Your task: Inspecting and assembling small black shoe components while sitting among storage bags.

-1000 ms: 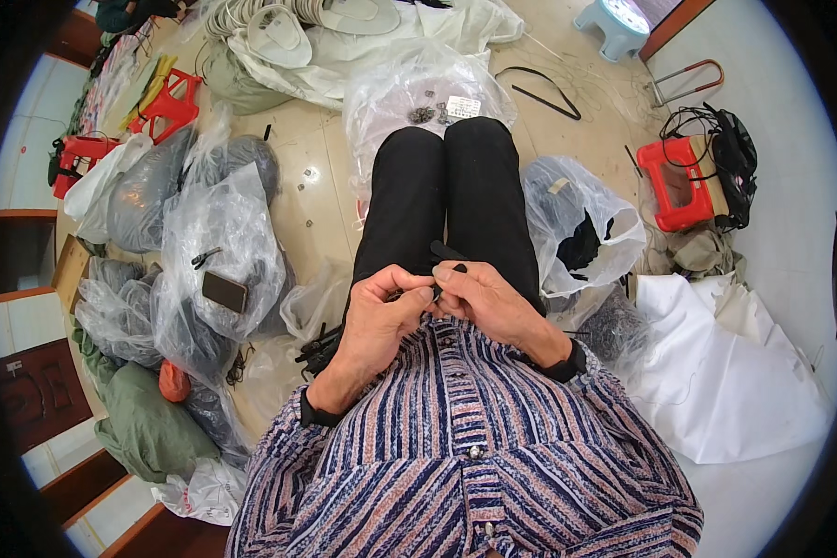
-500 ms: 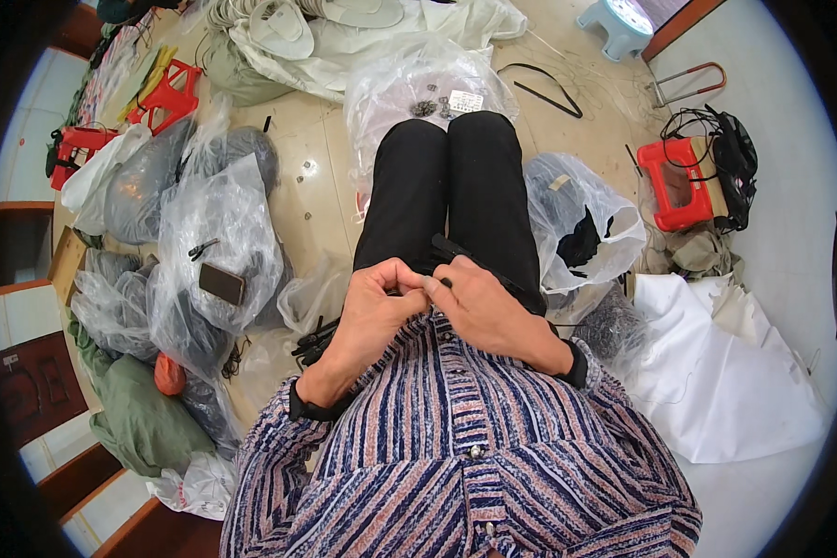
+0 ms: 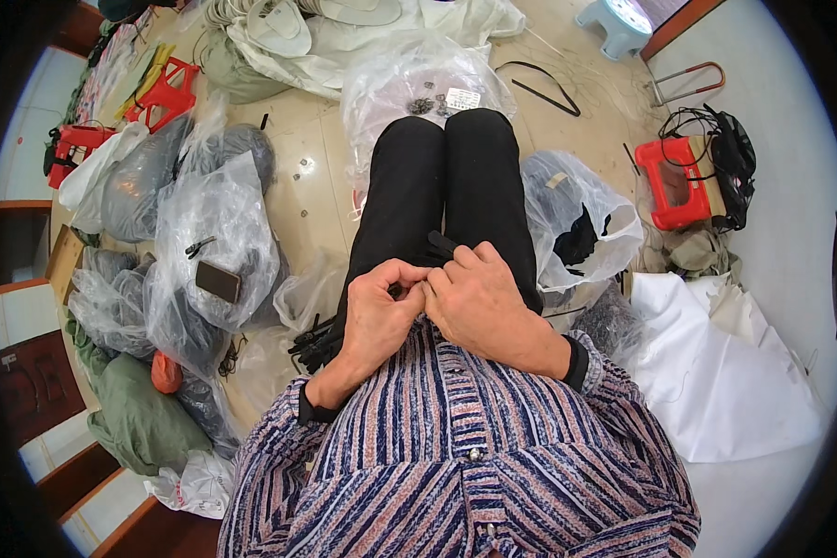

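Over my lap, my left hand (image 3: 381,307) and my right hand (image 3: 488,307) meet, fingertips pinched together. From behind the right fingers pokes the end of a black strap (image 3: 443,242), lying against my black trousers; the rest of it is covered by that hand. Whatever sits between the left thumb and forefinger is hidden. Beyond my knees, a clear plastic bag (image 3: 367,102) bears small dark metal pieces (image 3: 420,106) and a white label (image 3: 462,99). To the right stands an open clear bag (image 3: 628,228) with black cloth-like pieces (image 3: 578,242) in it.
Stuffed plastic bags crowd the left, a phone (image 3: 218,282) and a small black tool (image 3: 198,246) on top. Black straps (image 3: 314,344) lie beside my left thigh; another strap (image 3: 544,88) is on the floor. A red stool (image 3: 671,186) and white cloth (image 3: 707,372) are at right.
My right hand has turned and its fingers have curled over more, covering a small dark piece that showed between the fingertips. Less of the black strap shows.
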The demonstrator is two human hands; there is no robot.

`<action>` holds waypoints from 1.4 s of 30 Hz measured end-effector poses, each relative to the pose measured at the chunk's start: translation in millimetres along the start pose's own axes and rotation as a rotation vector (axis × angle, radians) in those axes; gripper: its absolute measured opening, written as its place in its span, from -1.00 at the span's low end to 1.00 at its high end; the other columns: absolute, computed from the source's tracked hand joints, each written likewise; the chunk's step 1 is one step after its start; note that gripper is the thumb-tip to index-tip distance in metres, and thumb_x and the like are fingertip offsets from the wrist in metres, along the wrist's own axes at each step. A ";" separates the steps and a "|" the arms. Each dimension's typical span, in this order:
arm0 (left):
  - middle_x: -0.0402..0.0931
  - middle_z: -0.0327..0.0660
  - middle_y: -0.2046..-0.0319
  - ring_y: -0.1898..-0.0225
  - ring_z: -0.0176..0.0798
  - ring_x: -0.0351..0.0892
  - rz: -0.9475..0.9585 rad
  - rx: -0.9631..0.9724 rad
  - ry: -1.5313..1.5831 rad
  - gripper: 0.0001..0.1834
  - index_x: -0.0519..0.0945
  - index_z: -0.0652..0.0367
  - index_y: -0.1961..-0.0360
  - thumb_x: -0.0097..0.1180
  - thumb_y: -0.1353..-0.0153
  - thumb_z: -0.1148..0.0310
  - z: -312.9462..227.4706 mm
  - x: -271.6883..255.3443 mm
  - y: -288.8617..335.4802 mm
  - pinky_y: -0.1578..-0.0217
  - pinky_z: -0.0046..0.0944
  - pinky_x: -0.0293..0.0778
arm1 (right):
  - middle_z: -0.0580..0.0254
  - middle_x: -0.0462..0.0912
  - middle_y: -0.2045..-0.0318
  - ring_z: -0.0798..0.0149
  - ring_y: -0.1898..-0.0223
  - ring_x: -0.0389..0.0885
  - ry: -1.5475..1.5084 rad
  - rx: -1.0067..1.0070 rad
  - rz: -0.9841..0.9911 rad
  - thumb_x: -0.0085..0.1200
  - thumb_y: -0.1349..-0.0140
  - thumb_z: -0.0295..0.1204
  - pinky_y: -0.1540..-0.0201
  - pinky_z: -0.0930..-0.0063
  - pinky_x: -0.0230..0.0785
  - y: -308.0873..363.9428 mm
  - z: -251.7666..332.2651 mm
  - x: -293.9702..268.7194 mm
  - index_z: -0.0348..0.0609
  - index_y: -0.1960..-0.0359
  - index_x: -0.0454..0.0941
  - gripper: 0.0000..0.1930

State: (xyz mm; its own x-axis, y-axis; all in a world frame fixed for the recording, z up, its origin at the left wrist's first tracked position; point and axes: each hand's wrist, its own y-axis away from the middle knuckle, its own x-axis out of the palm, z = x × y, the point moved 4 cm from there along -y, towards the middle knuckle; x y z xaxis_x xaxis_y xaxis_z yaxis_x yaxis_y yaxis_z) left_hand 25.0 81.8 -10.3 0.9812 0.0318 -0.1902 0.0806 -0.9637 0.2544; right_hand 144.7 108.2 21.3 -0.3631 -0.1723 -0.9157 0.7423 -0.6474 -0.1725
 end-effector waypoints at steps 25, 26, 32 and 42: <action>0.42 -0.37 0.44 0.50 -0.61 0.28 0.234 -0.100 0.383 -0.75 0.46 0.28 0.14 0.07 -0.12 0.49 -14.9 -10.0 3.9 0.46 -0.58 0.25 | 0.23 0.49 0.54 0.34 0.43 0.42 -1.030 0.341 0.249 -0.05 -0.19 -0.23 0.36 0.46 0.25 0.3 -35.4 4.6 -0.27 0.43 0.47 -0.70; 0.40 -0.38 0.45 0.51 -0.62 0.25 0.289 -0.150 0.441 -0.72 0.46 0.27 0.13 0.10 -0.10 0.49 -11.3 -9.7 4.5 0.48 -0.58 0.23 | 0.27 0.48 0.53 0.41 0.44 0.42 -1.236 0.423 0.329 -0.07 -0.21 -0.25 0.37 0.51 0.26 1.9 -34.2 8.4 -0.28 0.42 0.47 -0.71; 0.24 -0.44 0.61 0.56 -0.59 0.19 0.152 0.146 0.068 -0.72 0.56 0.17 0.23 0.23 0.05 0.49 -25.6 -10.6 -3.0 0.53 -0.56 0.15 | 0.29 0.47 0.49 0.48 0.46 0.41 -1.505 0.333 0.269 -0.14 -0.26 -0.34 0.38 0.60 0.31 5.4 -37.4 17.2 -0.33 0.32 0.43 -0.76; 0.18 -0.43 0.65 0.57 -0.54 0.16 0.137 0.097 0.013 -0.74 0.62 0.17 0.34 0.30 0.15 0.44 -17.0 -15.2 -10.3 0.54 -0.49 0.14 | 0.41 0.42 0.44 0.60 0.46 0.36 -1.584 0.471 0.143 -0.10 -0.26 -0.34 0.43 0.73 0.27 5.6 -30.4 13.7 -0.15 0.10 0.38 -0.76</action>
State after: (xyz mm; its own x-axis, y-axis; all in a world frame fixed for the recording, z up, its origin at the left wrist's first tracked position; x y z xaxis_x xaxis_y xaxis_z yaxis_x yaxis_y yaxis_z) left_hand 12.3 95.8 6.1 0.9841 -0.0984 -0.1481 -0.0703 -0.9804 0.1843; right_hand 161.0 124.7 -3.2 -0.7060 -0.5905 0.3911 0.7005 -0.6634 0.2630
